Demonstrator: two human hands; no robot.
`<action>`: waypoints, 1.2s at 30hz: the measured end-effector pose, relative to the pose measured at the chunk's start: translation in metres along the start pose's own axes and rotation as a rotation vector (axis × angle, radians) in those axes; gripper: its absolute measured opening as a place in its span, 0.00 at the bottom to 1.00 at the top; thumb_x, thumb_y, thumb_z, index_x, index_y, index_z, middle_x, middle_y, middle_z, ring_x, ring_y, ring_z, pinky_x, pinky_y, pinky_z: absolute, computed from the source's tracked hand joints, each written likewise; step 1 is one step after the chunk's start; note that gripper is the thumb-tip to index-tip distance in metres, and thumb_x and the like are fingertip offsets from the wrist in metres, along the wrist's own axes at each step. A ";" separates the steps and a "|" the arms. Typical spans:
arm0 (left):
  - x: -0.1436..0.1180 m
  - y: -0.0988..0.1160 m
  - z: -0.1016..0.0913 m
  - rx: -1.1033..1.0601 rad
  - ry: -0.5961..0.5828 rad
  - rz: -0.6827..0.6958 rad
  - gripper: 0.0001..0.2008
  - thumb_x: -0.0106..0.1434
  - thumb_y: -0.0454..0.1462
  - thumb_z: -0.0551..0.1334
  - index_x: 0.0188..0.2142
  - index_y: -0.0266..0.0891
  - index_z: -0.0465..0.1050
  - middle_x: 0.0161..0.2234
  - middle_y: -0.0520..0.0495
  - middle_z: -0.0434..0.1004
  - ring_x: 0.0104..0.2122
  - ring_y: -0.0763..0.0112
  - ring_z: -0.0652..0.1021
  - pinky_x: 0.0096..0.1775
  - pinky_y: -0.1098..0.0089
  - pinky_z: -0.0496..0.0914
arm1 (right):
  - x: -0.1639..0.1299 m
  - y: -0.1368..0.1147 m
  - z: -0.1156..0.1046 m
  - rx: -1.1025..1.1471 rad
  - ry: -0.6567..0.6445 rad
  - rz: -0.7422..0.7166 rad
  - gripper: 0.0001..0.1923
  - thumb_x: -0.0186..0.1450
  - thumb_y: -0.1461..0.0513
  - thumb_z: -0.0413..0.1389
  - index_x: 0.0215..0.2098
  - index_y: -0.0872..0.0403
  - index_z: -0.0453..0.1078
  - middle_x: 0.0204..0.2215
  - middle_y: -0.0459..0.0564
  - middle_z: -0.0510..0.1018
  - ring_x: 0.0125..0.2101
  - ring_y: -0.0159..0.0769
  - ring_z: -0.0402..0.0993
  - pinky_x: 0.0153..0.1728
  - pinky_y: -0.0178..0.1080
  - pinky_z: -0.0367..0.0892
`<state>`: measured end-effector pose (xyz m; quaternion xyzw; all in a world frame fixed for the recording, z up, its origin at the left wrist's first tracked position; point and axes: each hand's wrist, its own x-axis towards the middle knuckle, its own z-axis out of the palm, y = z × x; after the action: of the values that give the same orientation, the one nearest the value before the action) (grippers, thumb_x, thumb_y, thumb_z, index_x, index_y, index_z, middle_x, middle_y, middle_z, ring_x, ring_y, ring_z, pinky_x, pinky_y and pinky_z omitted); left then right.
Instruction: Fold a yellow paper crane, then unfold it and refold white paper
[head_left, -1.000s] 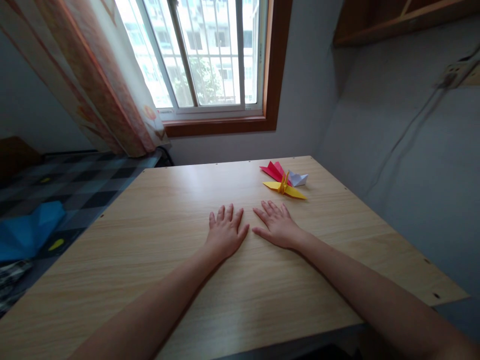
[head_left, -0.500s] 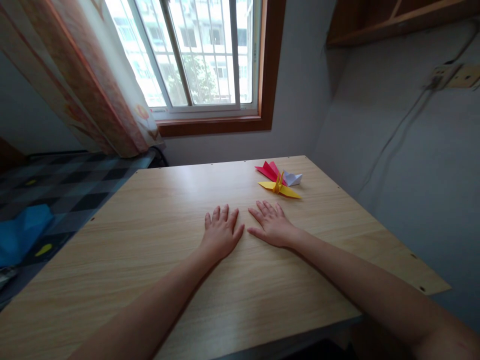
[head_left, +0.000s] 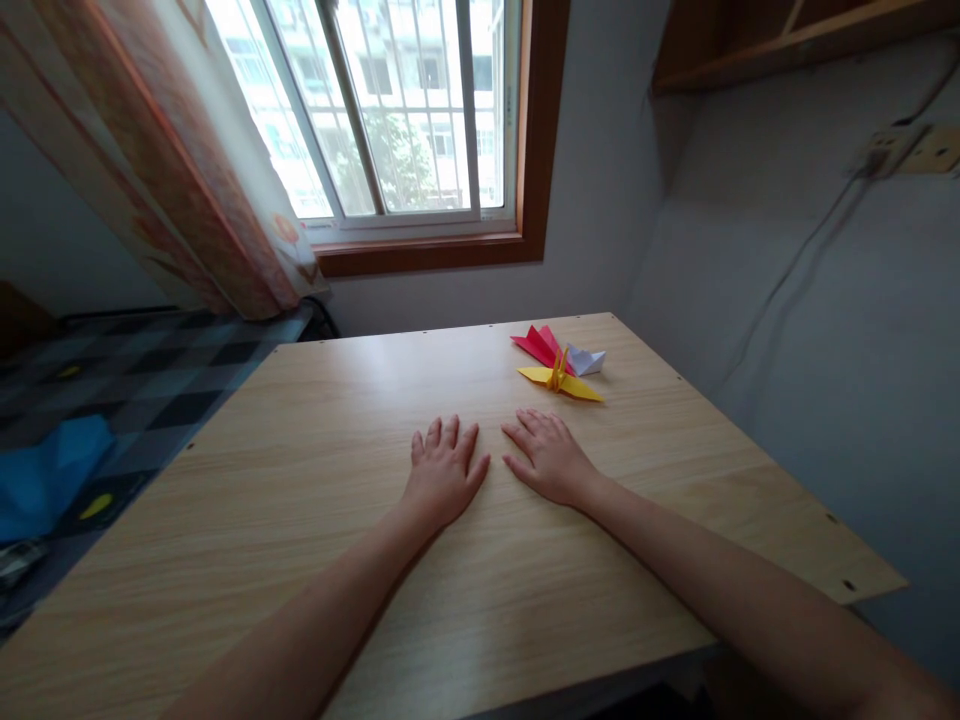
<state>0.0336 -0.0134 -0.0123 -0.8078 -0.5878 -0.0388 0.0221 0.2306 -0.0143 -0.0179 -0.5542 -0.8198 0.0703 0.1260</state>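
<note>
Positions are referred to the yellow paper crane point(head_left: 556, 381), which is set on the wooden table point(head_left: 315, 490); nearer than the crane and to its left, the left hand point(head_left: 444, 472) is laid palm down, fingers fanned, nothing held; nearer than the crane and almost in line with it, the right hand point(head_left: 551, 457) is likewise laid palm down, fingers loosely parted, thumb held away, nothing held; of the two, the right is judged closer to the crane, a strip of bare tabletop being left between; from the right fingertips the crane is found ahead and slightly rightward; its long axis, given by the outstretched wings, is set mostly crosswise, the right wingtip being the nearer end; just behind the crane, a red folded paper point(head_left: 536, 345) is partly overlapped by it in view, contact not determinable; behind and to the crane's right, a white folded paper point(head_left: 588, 361) is noted; well beyond the crane, leftward, a barred window point(head_left: 409, 150) is seen.
</note>
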 end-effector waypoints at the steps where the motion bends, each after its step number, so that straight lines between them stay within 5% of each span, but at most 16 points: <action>1: 0.000 0.000 0.000 -0.003 -0.002 -0.002 0.28 0.71 0.48 0.48 0.66 0.41 0.60 0.68 0.37 0.54 0.67 0.44 0.56 0.63 0.43 0.50 | 0.000 0.000 0.000 -0.001 0.004 -0.001 0.27 0.71 0.51 0.47 0.64 0.52 0.62 0.67 0.60 0.59 0.67 0.47 0.51 0.65 0.53 0.45; 14: 0.000 0.000 -0.002 -0.020 -0.003 -0.003 0.27 0.71 0.48 0.49 0.65 0.41 0.61 0.68 0.36 0.55 0.66 0.43 0.56 0.63 0.42 0.50 | 0.003 0.004 0.001 -0.015 0.042 -0.027 0.25 0.70 0.51 0.48 0.62 0.52 0.65 0.63 0.58 0.64 0.64 0.47 0.56 0.63 0.50 0.48; 21: 0.000 0.002 -0.003 -0.022 -0.019 -0.014 0.28 0.70 0.48 0.50 0.65 0.41 0.60 0.68 0.36 0.54 0.67 0.42 0.55 0.62 0.41 0.50 | 0.010 0.018 -0.011 -0.106 0.150 -0.100 0.14 0.70 0.58 0.49 0.46 0.53 0.74 0.47 0.54 0.77 0.51 0.44 0.67 0.53 0.46 0.55; 24: 0.000 0.002 -0.005 -0.021 -0.028 -0.017 0.28 0.70 0.49 0.49 0.65 0.41 0.61 0.68 0.36 0.54 0.67 0.42 0.56 0.62 0.41 0.51 | 0.013 0.031 -0.018 -0.205 0.254 0.022 0.13 0.70 0.62 0.47 0.42 0.55 0.73 0.41 0.57 0.77 0.47 0.47 0.67 0.49 0.47 0.55; 29: 0.000 0.001 -0.005 -0.036 -0.035 -0.009 0.28 0.70 0.49 0.49 0.65 0.40 0.61 0.68 0.36 0.55 0.67 0.43 0.56 0.63 0.44 0.50 | 0.016 0.062 -0.016 -0.294 0.420 0.266 0.16 0.66 0.62 0.49 0.50 0.59 0.69 0.47 0.63 0.75 0.49 0.53 0.63 0.50 0.51 0.54; 32: 0.000 0.000 -0.005 -0.040 -0.036 -0.013 0.28 0.70 0.48 0.50 0.65 0.40 0.60 0.68 0.35 0.55 0.67 0.42 0.56 0.63 0.44 0.50 | 0.017 0.078 -0.007 -0.286 0.410 0.327 0.25 0.66 0.60 0.50 0.59 0.62 0.63 0.54 0.66 0.72 0.55 0.56 0.60 0.53 0.53 0.52; 36: 0.000 0.001 -0.004 -0.048 -0.022 -0.006 0.28 0.70 0.48 0.51 0.65 0.40 0.61 0.67 0.35 0.55 0.67 0.43 0.56 0.63 0.44 0.50 | 0.018 0.085 0.001 -0.198 0.291 0.350 0.22 0.69 0.59 0.47 0.58 0.60 0.67 0.59 0.62 0.71 0.60 0.53 0.58 0.57 0.54 0.51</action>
<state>0.0340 -0.0143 -0.0080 -0.8066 -0.5894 -0.0441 -0.0041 0.2998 0.0342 -0.0381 -0.7016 -0.6874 -0.0705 0.1737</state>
